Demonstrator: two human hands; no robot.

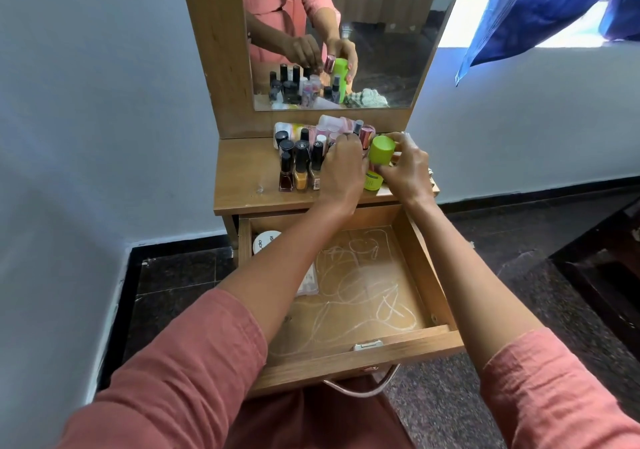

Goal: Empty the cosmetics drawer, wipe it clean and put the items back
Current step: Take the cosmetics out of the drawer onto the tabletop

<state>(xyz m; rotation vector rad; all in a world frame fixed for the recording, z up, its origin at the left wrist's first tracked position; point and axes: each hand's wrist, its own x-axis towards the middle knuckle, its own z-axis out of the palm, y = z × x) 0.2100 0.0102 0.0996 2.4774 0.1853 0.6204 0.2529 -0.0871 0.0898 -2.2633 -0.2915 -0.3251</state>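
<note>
1. The right hand [405, 168] was wrapped around a green bottle [379, 158], fingers on its cap and upper body. The bottle stood on the tabletop [242, 185] at the right of the cluster, leaning slightly.
2. The left hand [343, 168] reached down with curled fingers among the small bottles just left of the green one. Whether it had hold of any of them could not be told.
3. The green bottle looked like smooth, rigid plastic, probably light and a little slippery. A grip around the body below the cap seemed safer than lifting by the cap alone.
4. The nail polish bottles [301, 168] stood upright and packed close beside the left hand. They appeared to be glass: small, breakable, easily knocked over. Each is best pinched by its tall cap or narrow body, one or two at a time.
5. Below the tabletop, the drawer [429, 265] was pulled out. It held only a white jar [265, 242] in the back left corner and a clear packet [308, 280] partly hidden under the left forearm. Pale scribbled marks covered its floor.
6. The mirror [381, 33] behind showed a crumpled cloth [369, 97] lying at the right of the cosmetics.
</note>
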